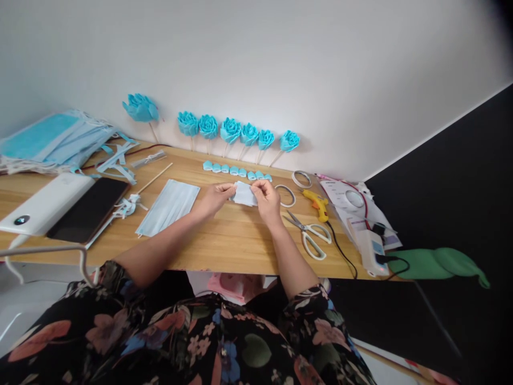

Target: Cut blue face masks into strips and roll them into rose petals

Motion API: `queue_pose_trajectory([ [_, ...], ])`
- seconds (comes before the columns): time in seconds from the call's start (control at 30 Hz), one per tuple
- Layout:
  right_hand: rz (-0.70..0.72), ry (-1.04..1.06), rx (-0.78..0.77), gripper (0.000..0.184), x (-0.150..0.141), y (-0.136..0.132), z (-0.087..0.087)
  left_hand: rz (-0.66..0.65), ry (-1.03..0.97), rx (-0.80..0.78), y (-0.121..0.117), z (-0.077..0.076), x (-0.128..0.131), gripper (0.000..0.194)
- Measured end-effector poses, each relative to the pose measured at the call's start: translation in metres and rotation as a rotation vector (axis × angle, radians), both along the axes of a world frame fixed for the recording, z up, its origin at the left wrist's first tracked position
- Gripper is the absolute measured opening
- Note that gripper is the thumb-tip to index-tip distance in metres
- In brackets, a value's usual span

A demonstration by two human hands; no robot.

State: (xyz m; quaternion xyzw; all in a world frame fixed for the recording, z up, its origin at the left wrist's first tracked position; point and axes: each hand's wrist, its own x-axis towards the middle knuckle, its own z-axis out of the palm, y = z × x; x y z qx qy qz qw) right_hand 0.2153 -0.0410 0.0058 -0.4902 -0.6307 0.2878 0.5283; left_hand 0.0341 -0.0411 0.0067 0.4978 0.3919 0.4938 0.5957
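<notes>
A small pale blue stack of cut fabric squares [245, 193] is held just above the wooden table. My left hand [218, 198] pinches its left edge, and my right hand [266, 199] pinches its right edge. To the left of my left hand lies a pleated face mask [170, 206], flat on the table. Behind my hands runs a row of small rolled blue pieces [234, 170]. A white roll of tape [285, 196] rests close to my right hand, with open scissors [309, 233] nearer the front edge.
Several blue fabric roses on sticks [231, 130] lean against the wall. A yellow glue gun [316, 204] and a power strip [372, 251] lie on the right. Leftward are a pile of masks [52, 139], cut strips [118, 160], a white power bank [44, 203] and a dark phone [90, 209].
</notes>
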Motion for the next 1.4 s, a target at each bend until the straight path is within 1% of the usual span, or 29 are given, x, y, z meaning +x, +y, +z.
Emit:
queue_pose_trajectory([
  [0.1,0.013,-0.006,-0.003,0.021,-0.001,0.0,0.001,0.009,-0.02,-0.014,0.001,0.0,0.0,0.043],
  [0.23,0.004,-0.022,0.039,0.021,-0.002,-0.002,0.003,0.002,-0.033,-0.012,0.001,-0.002,0.0,0.042],
  [0.4,-0.069,-0.001,0.042,0.023,0.003,0.001,0.003,0.0,-0.084,-0.031,0.002,-0.004,0.0,0.051],
  [0.5,-0.134,0.051,0.049,0.025,0.01,0.005,0.004,0.038,-0.084,-0.049,0.003,-0.005,-0.001,0.053],
  [0.57,-0.141,0.113,0.039,0.027,0.016,0.007,0.007,0.068,-0.094,-0.063,0.003,-0.004,-0.002,0.052],
  [0.63,-0.096,0.169,0.002,0.03,0.019,0.007,0.01,0.092,-0.116,-0.071,0.004,-0.004,-0.003,0.051],
  [0.7,-0.019,0.183,-0.043,0.033,0.018,0.005,0.012,0.106,-0.132,-0.075,0.004,-0.004,-0.003,0.051],
  [0.8,0.085,0.124,-0.085,0.029,0.011,-0.001,0.01,0.119,-0.13,-0.096,0.004,-0.003,-0.001,0.051],
  [0.87,0.101,0.075,-0.09,0.027,0.003,-0.004,0.006,0.128,-0.115,-0.115,0.003,-0.004,0.0,0.05],
  [0.97,0.043,0.036,-0.054,0.025,-0.006,-0.007,0.003,0.123,-0.073,-0.102,0.002,-0.006,0.002,0.047],
  [1.07,-0.016,-0.008,-0.012,0.023,-0.008,-0.007,0.003,0.115,-0.046,-0.071,0.002,-0.008,0.003,0.045],
  [1.17,-0.026,-0.085,0.061,0.02,-0.006,-0.006,0.005,0.116,-0.05,-0.072,0.003,-0.009,0.003,0.046],
  [1.27,-0.027,-0.134,0.167,0.017,-0.004,-0.005,0.007,0.085,-0.082,-0.063,0.003,-0.01,0.003,0.046],
  [1.4,-0.041,-0.141,0.197,0.018,-0.003,-0.004,0.006,0.069,-0.111,-0.063,0.001,-0.01,0.004,0.046],
])
